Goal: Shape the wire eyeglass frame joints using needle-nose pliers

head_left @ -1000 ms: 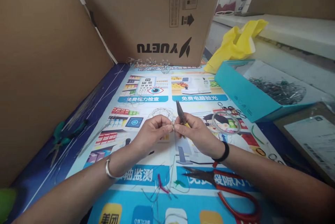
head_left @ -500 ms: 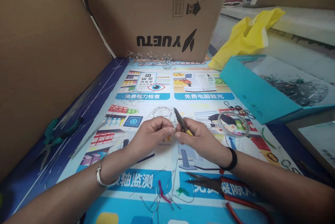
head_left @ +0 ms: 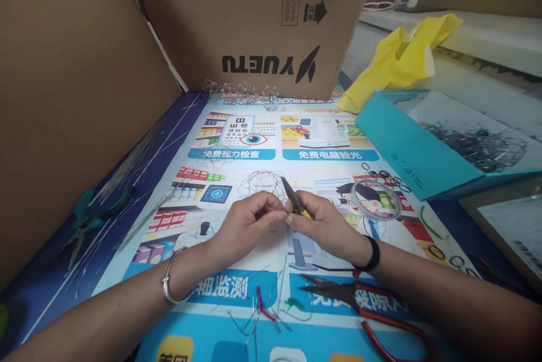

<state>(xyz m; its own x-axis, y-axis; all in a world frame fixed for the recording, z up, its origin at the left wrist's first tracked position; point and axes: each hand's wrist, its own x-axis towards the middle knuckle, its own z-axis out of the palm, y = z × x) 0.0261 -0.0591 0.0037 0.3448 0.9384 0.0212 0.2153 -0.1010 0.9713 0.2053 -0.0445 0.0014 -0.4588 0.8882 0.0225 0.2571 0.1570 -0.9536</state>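
At the centre of the printed poster, my left hand has its fingertips pinched on something too small to make out. My right hand touches it at the fingertips and is closed around small pliers with dark jaws and a yellow handle, the jaws pointing up and away. Just beyond the hands lies a loose coil of thin wire. To the right is a clear round ring. Red-handled scissors lie below my right forearm, beside short wire pieces and a green bit.
A teal box full of wire pieces stands at the right, with a yellow bag behind. Cardboard walls the back and left. Teal pliers and long wires lie left; black rings lie right.
My left wrist and forearm have shifted slightly right, and the left fingers have drawn over the small orange bit that showed between the hands. The right hand keeps its hold on the pliers.
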